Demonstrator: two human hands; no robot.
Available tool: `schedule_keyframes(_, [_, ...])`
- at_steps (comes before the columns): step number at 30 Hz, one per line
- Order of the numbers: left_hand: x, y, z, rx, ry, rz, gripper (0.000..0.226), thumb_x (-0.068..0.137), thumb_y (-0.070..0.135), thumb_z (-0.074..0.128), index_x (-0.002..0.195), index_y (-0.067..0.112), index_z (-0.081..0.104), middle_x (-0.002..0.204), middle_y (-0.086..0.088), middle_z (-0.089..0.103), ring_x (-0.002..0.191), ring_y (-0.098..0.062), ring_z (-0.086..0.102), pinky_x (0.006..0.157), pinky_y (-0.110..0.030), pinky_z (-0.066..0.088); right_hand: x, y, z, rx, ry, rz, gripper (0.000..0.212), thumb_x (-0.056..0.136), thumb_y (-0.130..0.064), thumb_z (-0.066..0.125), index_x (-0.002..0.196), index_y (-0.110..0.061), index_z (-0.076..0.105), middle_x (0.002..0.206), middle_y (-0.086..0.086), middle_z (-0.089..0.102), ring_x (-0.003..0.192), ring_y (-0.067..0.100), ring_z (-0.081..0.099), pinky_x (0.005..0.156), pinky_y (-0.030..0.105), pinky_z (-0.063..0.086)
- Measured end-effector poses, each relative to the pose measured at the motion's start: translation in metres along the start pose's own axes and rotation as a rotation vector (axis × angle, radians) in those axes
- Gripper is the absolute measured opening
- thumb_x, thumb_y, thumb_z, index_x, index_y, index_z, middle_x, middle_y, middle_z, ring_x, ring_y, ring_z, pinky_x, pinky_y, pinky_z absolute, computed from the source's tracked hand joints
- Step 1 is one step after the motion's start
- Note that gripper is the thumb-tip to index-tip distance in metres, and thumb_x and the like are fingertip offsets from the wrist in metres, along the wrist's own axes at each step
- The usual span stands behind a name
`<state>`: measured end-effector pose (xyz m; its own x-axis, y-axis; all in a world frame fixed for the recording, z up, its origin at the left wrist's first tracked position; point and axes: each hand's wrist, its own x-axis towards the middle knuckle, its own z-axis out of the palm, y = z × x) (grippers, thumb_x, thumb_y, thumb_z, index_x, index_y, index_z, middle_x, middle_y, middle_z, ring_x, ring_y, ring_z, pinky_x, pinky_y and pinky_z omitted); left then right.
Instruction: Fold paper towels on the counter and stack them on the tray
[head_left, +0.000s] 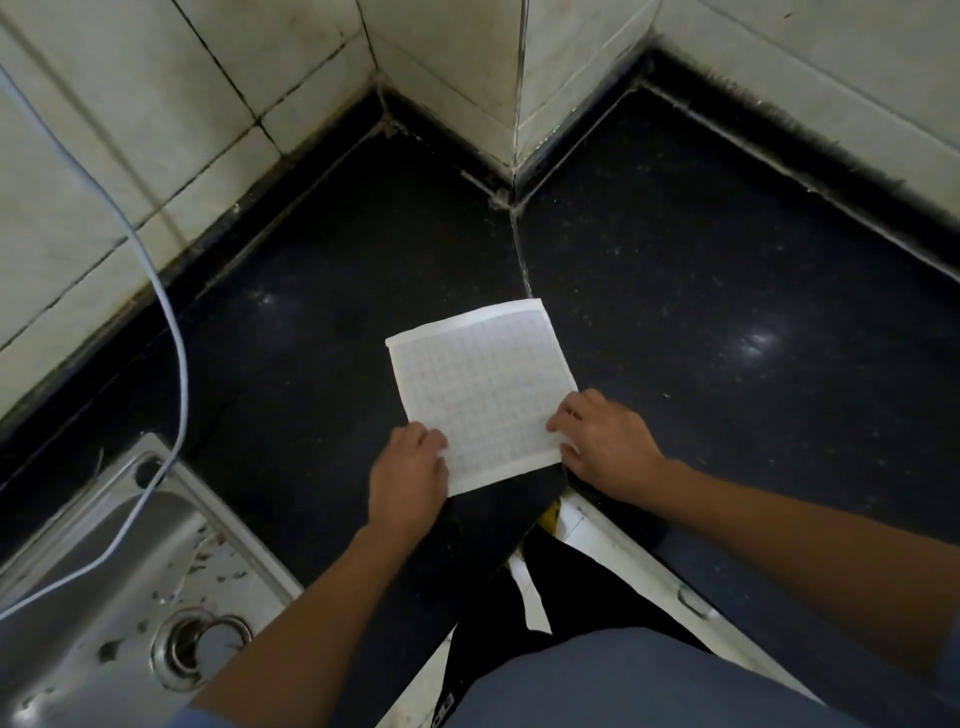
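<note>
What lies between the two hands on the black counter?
The near edge of the white, grid-patterned square paper towel spans the gap; the left hand and right hand each pinch a near corner. The head view shows it.

Pretty clearly a home kitchen corner: dark speckled stone counter (701, 291) filling mid-frame, pale grimy wall tiles (156, 130) across the top, and a stainless steel sink (88, 571) with its drain (200, 647) at lower left.
</note>
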<state>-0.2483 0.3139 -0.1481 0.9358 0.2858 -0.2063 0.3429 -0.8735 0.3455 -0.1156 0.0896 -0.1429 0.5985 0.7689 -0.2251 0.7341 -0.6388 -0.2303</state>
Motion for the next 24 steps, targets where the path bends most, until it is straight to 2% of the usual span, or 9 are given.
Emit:
schedule_keyframes(3, [-0.013, 0.019, 0.008, 0.019, -0.135, 0.155, 0.016, 0.082, 0.018, 0.063, 0.098, 0.015, 0.062, 0.098, 0.000, 0.056, 0.090, -0.020, 0.055, 0.069, -0.032, 0.049, -0.005, -0.010, 0.003, -0.141, -0.186, -0.039, 0.036, 0.053, -0.016, 0.077, 0.087, -0.015, 0.064, 0.080, 0.004, 0.059, 0.070, 0.024, 0.058, 0.047, 0.028, 0.033])
schedule_keyframes(5, [-0.016, 0.026, 0.014, 0.058, -0.210, 0.147, 0.024, 0.088, 0.031, 0.057, 0.108, 0.018, 0.057, 0.107, 0.001, 0.051, 0.099, -0.018, 0.049, 0.078, -0.030, 0.045, -0.005, -0.012, 0.001, -0.196, -0.241, -0.006, 0.034, 0.064, -0.016, 0.073, 0.094, -0.015, 0.058, 0.084, 0.005, 0.059, 0.075, 0.025, 0.058, 0.052, 0.029, 0.028])
schedule_keyframes(7, [-0.017, 0.029, 0.017, 0.109, -0.215, 0.129, 0.030, 0.089, 0.042, 0.053, 0.110, 0.020, 0.053, 0.110, 0.000, 0.049, 0.102, -0.018, 0.046, 0.082, -0.031, 0.043, -0.005, -0.009, 0.003, -0.194, -0.215, 0.013, 0.026, 0.082, -0.018, 0.057, 0.107, -0.014, 0.052, 0.099, 0.006, 0.057, 0.091, 0.027, 0.057, 0.060, 0.030, 0.030])
schedule_keyframes(10, [-0.017, 0.034, 0.017, 0.179, -0.199, 0.123, 0.036, 0.089, 0.051, 0.050, 0.108, 0.020, 0.052, 0.109, -0.001, 0.047, 0.101, -0.019, 0.045, 0.083, -0.033, 0.043, -0.007, -0.008, -0.001, -0.068, -0.109, 0.022, 0.019, 0.088, -0.021, 0.052, 0.103, -0.011, 0.056, 0.101, 0.009, 0.056, 0.093, 0.028, 0.055, 0.061, 0.030, 0.030])
schedule_keyframes(13, [-0.015, 0.034, 0.017, 0.211, -0.161, 0.098, 0.026, 0.091, 0.040, 0.048, 0.103, 0.018, 0.053, 0.109, -0.002, 0.048, 0.102, -0.021, 0.045, 0.081, -0.032, 0.040, -0.009, -0.006, -0.003, -0.010, -0.038, 0.004, 0.010, 0.084, -0.019, 0.058, 0.089, -0.010, 0.060, 0.092, 0.007, 0.055, 0.083, 0.024, 0.054, 0.055, 0.030, 0.028])
schedule_keyframes(16, [-0.017, 0.029, 0.013, 0.200, -0.168, 0.078, 0.014, 0.089, 0.022, 0.048, 0.098, 0.015, 0.055, 0.108, -0.003, 0.051, 0.101, -0.022, 0.046, 0.079, -0.032, 0.039, -0.014, -0.003, -0.006, -0.082, -0.078, -0.050, 0.012, 0.073, -0.010, 0.067, 0.080, -0.013, 0.058, 0.084, 0.004, 0.057, 0.073, 0.022, 0.057, 0.052, 0.028, 0.028])
schedule_keyframes(20, [-0.028, 0.019, 0.003, 0.148, -0.243, 0.165, 0.010, 0.088, 0.011, 0.047, 0.093, 0.015, 0.054, 0.100, -0.002, 0.057, 0.093, -0.020, 0.051, 0.074, -0.029, 0.038, -0.028, 0.004, -0.006, -0.095, -0.255, 0.003, 0.020, 0.089, -0.014, 0.047, 0.106, -0.017, 0.058, 0.109, 0.000, 0.058, 0.103, 0.020, 0.054, 0.073, 0.030, 0.039])
schedule_keyframes(24, [-0.037, 0.009, -0.009, -0.033, -0.372, 0.143, 0.014, 0.087, 0.012, 0.049, 0.090, 0.016, 0.061, 0.092, -0.001, 0.064, 0.084, -0.019, 0.058, 0.073, -0.034, 0.048, -0.036, 0.011, -0.010, 0.038, -0.360, 0.075, 0.025, 0.090, -0.022, 0.049, 0.109, -0.024, 0.065, 0.112, -0.001, 0.063, 0.104, 0.019, 0.057, 0.083, 0.031, 0.044])
